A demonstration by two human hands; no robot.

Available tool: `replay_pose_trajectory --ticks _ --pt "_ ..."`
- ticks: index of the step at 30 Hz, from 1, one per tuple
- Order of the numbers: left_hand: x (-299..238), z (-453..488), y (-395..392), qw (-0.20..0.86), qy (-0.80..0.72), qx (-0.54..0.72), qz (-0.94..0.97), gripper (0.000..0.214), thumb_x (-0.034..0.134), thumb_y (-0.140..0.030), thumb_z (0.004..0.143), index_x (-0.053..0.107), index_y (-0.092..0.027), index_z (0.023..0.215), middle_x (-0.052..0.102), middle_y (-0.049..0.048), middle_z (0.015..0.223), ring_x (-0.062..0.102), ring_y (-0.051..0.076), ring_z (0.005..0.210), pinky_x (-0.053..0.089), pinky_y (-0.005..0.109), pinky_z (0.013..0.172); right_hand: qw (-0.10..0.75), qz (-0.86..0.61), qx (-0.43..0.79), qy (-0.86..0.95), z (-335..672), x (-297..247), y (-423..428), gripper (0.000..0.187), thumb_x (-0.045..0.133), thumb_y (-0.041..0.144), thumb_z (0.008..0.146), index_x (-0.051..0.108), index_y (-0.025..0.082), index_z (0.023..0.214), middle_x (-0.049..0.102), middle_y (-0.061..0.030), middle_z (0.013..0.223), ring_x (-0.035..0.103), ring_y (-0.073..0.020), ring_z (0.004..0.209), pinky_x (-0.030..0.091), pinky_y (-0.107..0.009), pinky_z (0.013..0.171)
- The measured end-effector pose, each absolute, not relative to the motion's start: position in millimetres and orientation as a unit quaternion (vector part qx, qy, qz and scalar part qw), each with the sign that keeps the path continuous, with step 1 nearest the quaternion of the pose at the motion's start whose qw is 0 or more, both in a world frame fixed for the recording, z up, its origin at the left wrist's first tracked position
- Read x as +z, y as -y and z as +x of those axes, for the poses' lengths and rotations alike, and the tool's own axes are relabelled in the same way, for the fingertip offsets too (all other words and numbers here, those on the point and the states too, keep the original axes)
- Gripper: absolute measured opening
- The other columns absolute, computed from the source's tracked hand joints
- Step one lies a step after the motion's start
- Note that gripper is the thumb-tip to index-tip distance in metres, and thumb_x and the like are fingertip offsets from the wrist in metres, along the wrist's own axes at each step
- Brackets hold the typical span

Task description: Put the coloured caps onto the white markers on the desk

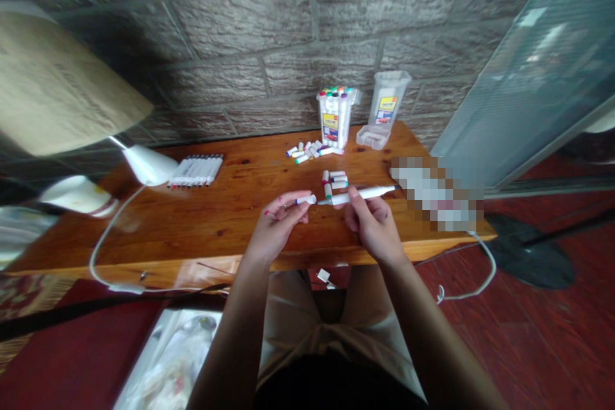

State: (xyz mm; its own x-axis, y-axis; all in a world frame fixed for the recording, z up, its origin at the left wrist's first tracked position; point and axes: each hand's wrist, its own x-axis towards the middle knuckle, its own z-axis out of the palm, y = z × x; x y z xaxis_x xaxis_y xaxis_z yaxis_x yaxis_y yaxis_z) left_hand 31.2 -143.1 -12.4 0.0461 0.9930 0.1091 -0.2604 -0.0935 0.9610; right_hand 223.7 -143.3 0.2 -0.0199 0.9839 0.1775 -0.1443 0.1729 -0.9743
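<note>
My left hand [283, 221] pinches a white marker cap [306, 200] with a blue band. Its mouth faces the tip of a white marker [369, 193], which my right hand [373, 224] grips by the barrel. The marker lies nearly level, both its tips bare: one points at the cap, the dark one points right. Just behind my hands, several loose caps [328, 191] with red, blue and green bands rest on the wooden table. Farther back sits a pile of more caps [307, 152], beside a clear case [334, 118] full of upright markers.
A clear case [390, 99] without markers stands at the back right, its lid [373, 137] in front. Left lie a row of markers [196, 170], a lamp [147, 163] with a cable and a paper cup [79, 195]. A blurred-out object [439, 195] lies at the table's right end.
</note>
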Motion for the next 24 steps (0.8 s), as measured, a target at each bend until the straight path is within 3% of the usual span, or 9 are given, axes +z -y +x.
replay_pose_trajectory --ticks 5,11,18,24 --pt "-15.0 29.9 142.5 0.532 -0.396 0.562 0.494 0.025 0.082 -0.029 0.076 0.077 -0.020 0.099 0.074 0.0033 0.094 0.061 0.009 0.072 0.050 0.021 0.068 0.590 -0.412 0.485 0.498 223.4 -2.1 142.9 0.052 0.057 0.064 0.090 0.066 0.016 0.074 0.043 0.0052 0.047 0.037 -0.0082 0.044 0.029 -0.025 0.046" --pt "-13.9 28.5 143.2 0.523 -0.415 0.533 0.519 0.026 0.084 -0.028 0.074 0.076 -0.018 0.096 0.073 0.0032 0.088 0.065 0.012 0.078 0.053 0.022 0.072 0.543 -0.381 0.518 0.540 223.8 5.5 143.6 0.044 0.067 0.059 0.084 0.070 0.016 0.090 0.047 0.0057 0.050 0.040 -0.0083 0.044 0.031 -0.024 0.044" --pt "-19.1 28.3 141.2 0.514 -0.403 0.540 0.531 0.022 0.084 -0.024 0.074 0.075 -0.019 0.093 0.075 0.0032 0.096 0.069 0.014 0.093 0.053 0.027 0.091 0.516 -0.340 0.548 0.563 224.6 0.3 139.5 0.036 0.072 0.049 0.084 0.072 0.018 0.103 0.068 -0.0019 0.085 0.051 -0.0076 0.056 0.044 -0.022 0.049" --pt "-16.8 28.8 141.9 0.528 -0.379 0.531 0.543 0.023 0.085 -0.022 0.072 0.074 -0.018 0.092 0.075 0.0027 0.095 0.070 0.015 0.093 0.055 0.029 0.091 0.484 -0.289 0.579 0.589 224.3 -3.5 136.3 0.028 0.075 0.041 0.083 0.073 0.022 0.103 0.070 -0.0044 0.104 0.058 -0.0101 0.070 0.053 -0.023 0.057"
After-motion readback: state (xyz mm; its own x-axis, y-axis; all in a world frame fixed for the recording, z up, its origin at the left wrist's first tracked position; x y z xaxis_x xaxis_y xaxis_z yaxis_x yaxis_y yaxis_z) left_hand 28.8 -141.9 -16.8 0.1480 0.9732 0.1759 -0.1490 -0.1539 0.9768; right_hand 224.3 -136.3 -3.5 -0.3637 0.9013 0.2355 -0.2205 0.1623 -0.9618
